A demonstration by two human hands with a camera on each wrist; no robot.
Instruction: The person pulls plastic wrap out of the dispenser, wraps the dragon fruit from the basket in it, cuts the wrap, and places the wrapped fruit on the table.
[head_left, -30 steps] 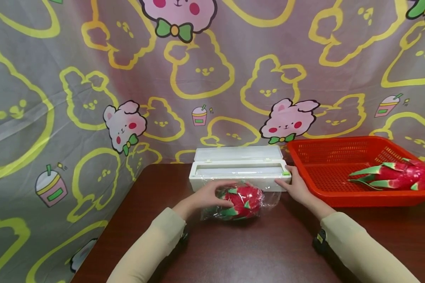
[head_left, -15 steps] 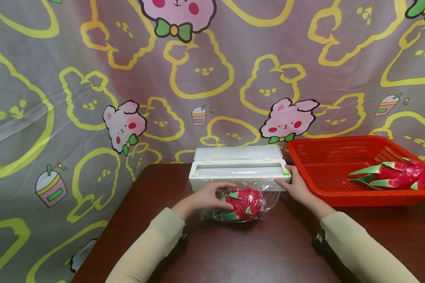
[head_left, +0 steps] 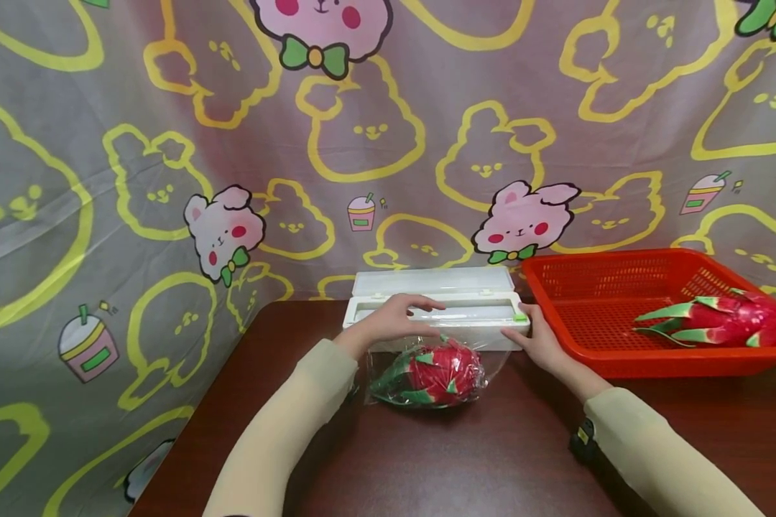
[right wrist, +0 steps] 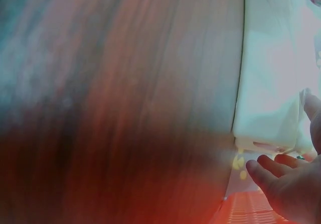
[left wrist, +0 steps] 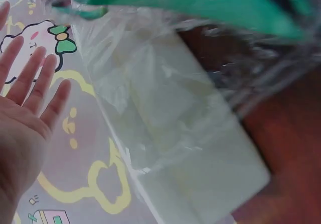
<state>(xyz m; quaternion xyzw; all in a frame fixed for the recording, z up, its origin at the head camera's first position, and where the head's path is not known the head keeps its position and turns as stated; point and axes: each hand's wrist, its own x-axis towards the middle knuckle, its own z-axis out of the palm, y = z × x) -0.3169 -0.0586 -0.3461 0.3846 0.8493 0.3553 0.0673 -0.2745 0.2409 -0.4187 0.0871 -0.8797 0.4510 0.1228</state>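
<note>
A red dragon fruit (head_left: 449, 370) with green scales lies on the table, covered in clear cling film (head_left: 388, 359). The film runs up to a white cling film dispenser (head_left: 491, 339) behind it. Its lid (head_left: 433, 281) stands raised, and a roll lies inside. Above the fruit, my left hand (head_left: 394, 321) is lifted in front of the dispenser with nothing in its grasp; the left wrist view shows its fingers (left wrist: 36, 78) extended. My right hand (head_left: 538, 341) holds the dispenser's right end, thumb on the front, near a green slider (head_left: 520, 317).
An orange-red plastic basket (head_left: 647, 365) stands to the right, close to my right hand. Another dragon fruit (head_left: 744, 319) lies in it. A patterned curtain (head_left: 427, 143) hangs right behind the dark wooden table (head_left: 453, 459).
My left hand has let go of the wrapped dragon fruit and risen toward the dispenser. Earlier the fruit shifted slightly toward me and right. My right hand keeps its hold on the dispenser.
</note>
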